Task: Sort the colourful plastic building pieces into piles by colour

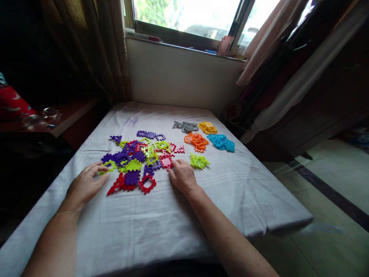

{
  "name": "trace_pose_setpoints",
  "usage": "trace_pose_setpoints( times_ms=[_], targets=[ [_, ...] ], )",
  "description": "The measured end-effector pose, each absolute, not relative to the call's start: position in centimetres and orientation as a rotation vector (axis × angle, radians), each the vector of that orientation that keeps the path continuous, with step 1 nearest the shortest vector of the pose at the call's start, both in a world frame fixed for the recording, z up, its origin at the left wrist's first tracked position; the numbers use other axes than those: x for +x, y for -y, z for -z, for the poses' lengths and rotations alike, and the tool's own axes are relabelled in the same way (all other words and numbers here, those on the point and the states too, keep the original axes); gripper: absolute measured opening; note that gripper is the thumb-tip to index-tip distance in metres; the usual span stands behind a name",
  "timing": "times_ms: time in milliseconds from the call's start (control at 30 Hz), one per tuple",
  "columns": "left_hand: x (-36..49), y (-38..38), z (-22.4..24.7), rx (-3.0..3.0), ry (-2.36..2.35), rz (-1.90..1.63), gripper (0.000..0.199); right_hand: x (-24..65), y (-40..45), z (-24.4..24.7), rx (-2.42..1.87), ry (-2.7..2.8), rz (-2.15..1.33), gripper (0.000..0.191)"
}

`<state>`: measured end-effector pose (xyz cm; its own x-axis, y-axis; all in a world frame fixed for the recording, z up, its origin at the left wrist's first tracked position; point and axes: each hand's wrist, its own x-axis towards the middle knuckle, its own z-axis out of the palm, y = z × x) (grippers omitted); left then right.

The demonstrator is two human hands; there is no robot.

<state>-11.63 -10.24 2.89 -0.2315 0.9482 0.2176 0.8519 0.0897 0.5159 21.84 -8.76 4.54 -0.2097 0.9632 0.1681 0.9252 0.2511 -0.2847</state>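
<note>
Loose plastic interlocking tiles with toothed edges lie in a mixed heap of purple, red and lime green on the cloth-covered table. At the heap's left edge my left hand [89, 182] has thumb and fingers closed on a lime-green tile with an open middle [111, 165]. On the other side, my right hand [183, 175] is curled, its fingertips at the right edge of a red square tile [166, 161]; the fingers partly hide the contact. Between the hands lie a purple square tile [132, 177] and a red open-frame tile [147, 184].
Separate single-colour piles sit on the right: lime green [199, 161], orange [196, 142], blue [221, 142], yellow [207, 127] and grey [186, 126]. A white cloth [230, 215] covers the table. Hanging clothes are at the right, a wooden surface [77, 111] at the left.
</note>
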Motion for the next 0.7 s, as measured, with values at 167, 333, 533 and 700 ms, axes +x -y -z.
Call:
trace_pose_setpoints(
  times_ms=[167,333,533,700],
  targets=[
    [-10.2,10.4,-3.4,1.906,-2.146,-1.089,0.034,21.6,6.9,-4.1,-1.575,2.136,-0.225,0.029],
    [-7.7,10.5,-3.6,2.065,-1.947,-1.208,0.028,21.7,3.5,-3.9,-1.806,1.909,-0.130,0.044],
    [-5.5,10.5,-3.0,2.201,-1.730,-1.245,0.027,21.0,3.0,-4.2,-1.821,1.950,-0.287,0.041],
    [-4.2,10.7,-2.9,2.303,-1.556,-1.277,0.026,19.9,6.4,-4.9,-1.479,1.980,-0.344,0.030]
  ],
)
